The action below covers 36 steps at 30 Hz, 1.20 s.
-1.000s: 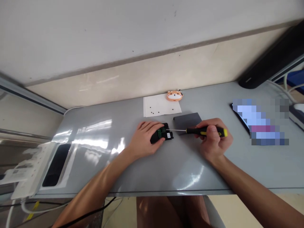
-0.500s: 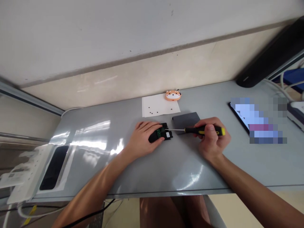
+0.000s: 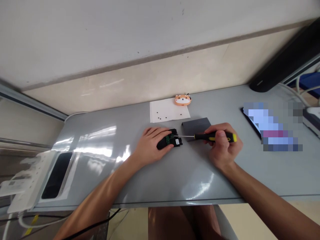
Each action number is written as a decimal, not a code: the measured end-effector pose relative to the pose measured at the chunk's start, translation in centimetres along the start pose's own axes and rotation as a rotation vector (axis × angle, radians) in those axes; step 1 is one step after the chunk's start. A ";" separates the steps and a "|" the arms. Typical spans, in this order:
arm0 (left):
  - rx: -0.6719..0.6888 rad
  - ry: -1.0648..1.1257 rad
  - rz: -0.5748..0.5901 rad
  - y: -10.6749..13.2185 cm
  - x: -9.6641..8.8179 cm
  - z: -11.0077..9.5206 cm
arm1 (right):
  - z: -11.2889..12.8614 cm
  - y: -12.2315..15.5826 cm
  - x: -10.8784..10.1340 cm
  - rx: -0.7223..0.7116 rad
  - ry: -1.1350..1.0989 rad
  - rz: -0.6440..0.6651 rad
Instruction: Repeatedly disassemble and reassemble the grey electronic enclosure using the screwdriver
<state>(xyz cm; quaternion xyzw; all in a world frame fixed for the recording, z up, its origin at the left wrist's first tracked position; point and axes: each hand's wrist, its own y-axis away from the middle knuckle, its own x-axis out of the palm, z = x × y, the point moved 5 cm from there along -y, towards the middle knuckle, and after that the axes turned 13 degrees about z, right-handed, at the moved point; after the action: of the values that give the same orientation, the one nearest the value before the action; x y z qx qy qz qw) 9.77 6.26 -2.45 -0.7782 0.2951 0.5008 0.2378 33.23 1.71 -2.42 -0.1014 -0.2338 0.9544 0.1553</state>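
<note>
My left hand (image 3: pixel 151 146) is closed around a small opened black electronic device (image 3: pixel 162 143) on the desk, rounded at its near-left end like a computer mouse. A green circuit board and a white label show on it; the palm side is hidden. My right hand (image 3: pixel 225 145) grips a black-and-yellow screwdriver (image 3: pixel 205 137), held almost level. Its thin metal shaft points left, and the tip meets the device near the circuit board. A dark grey flat cover piece (image 3: pixel 196 125) lies just behind the screwdriver, partly hidden by my right hand.
Several tiny dark screws (image 3: pixel 160 118) lie on white paper (image 3: pixel 170 110), with an orange animal-face case (image 3: pixel 182 100) at its corner. A lit, blurred-out screen device (image 3: pixel 270 130) is at right, a black cylinder (image 3: pixel 262 83) behind it. At left are a phone (image 3: pixel 57 175) and a power strip (image 3: pixel 32 181).
Almost nothing differs. The view has shifted very slightly; both hands, the screwdriver and the device keep the same positions relative to each other.
</note>
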 end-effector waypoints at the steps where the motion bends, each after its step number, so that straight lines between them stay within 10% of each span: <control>1: -0.002 0.002 -0.001 0.0 0.0 0.0 | 0.1 0.0 0.0 -0.004 -0.005 0.001; 36: 0.122 -0.054 -0.368 0.6 -2.0 -1.1 | -1.0 -0.8 1.0 0.295 -0.307 0.033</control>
<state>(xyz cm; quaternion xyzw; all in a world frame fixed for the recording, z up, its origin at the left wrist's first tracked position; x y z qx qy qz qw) 9.41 5.50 -0.22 -0.7893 0.1712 0.4510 0.3798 32.73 3.14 -3.03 0.0650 -0.1107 0.9850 0.1152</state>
